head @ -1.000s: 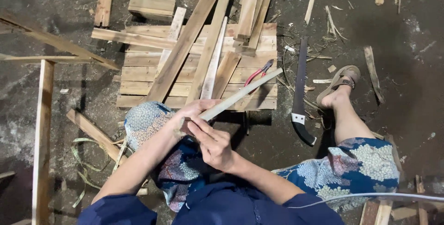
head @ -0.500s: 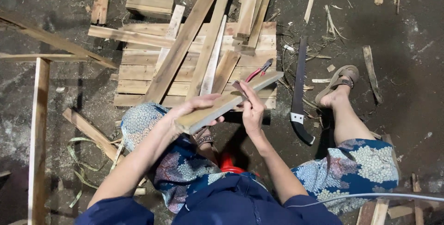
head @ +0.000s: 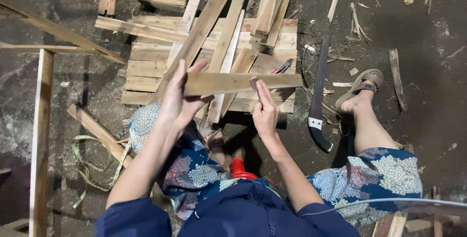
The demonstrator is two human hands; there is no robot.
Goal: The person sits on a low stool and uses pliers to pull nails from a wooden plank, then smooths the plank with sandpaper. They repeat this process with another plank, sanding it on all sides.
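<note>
I hold a short wooden slat (head: 238, 82) level in front of me, above my lap. My left hand (head: 177, 103) grips its left end, thumb on the near face and fingers behind it. My right hand (head: 265, 113) rests against the slat's lower edge near the middle, fingers straight and pointing up. Behind the slat lies a flat wooden pallet (head: 146, 57) with several long planks (head: 228, 27) leaning across it.
A long machete (head: 318, 96) with a black handle lies on the dark floor right of the pallet, beside my sandalled foot (head: 360, 88). Red-handled pliers (head: 283, 66) lie on the pallet. Long boards (head: 41, 139) and a green strap (head: 90, 161) lie at left.
The slat has swung from slanting to level and risen higher. My right hand slid from its right part toward the middle; my left hand moved up and left along with it.
</note>
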